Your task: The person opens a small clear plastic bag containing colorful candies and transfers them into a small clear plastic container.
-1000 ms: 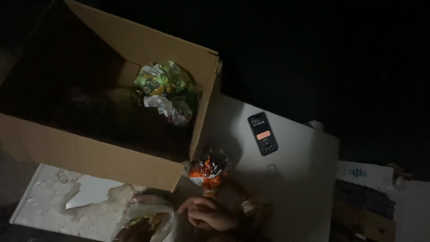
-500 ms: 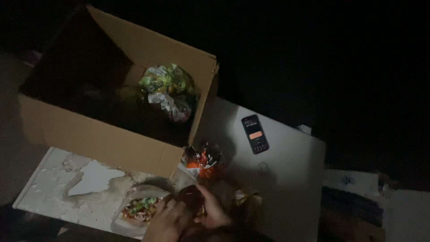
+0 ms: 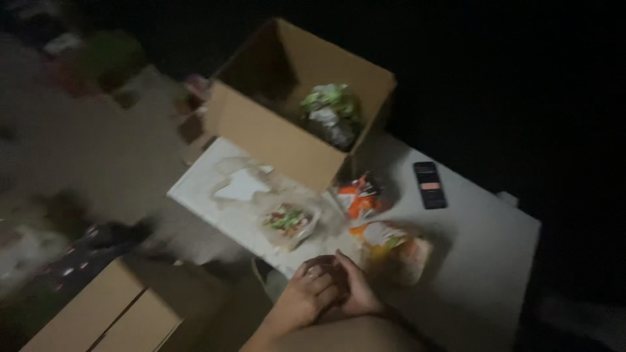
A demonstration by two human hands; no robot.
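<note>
My left hand (image 3: pixel 308 293) and my right hand (image 3: pixel 357 292) are pressed together at the near edge of the white table (image 3: pixel 482 241), fingers curled against each other. The picture is dark and blurred, so anything between them is hidden. Just beyond my left hand lies a clear bag of mixed food (image 3: pixel 287 220). An orange and white packet (image 3: pixel 396 249) lies right beside my right hand, and a smaller orange packet (image 3: pixel 360 197) sits behind it.
An open cardboard box (image 3: pixel 280 140) stands at the back of the table with a plastic bag of greens (image 3: pixel 329 111) inside. A dark phone (image 3: pixel 430 185) lies to its right. A closed cardboard box (image 3: pixel 104 316) sits low at the left. The surroundings are dark.
My hands have come away from the clear food bag and drawn back together at the table's near edge. The view has swung left and pulled back, showing the floor and a second box.
</note>
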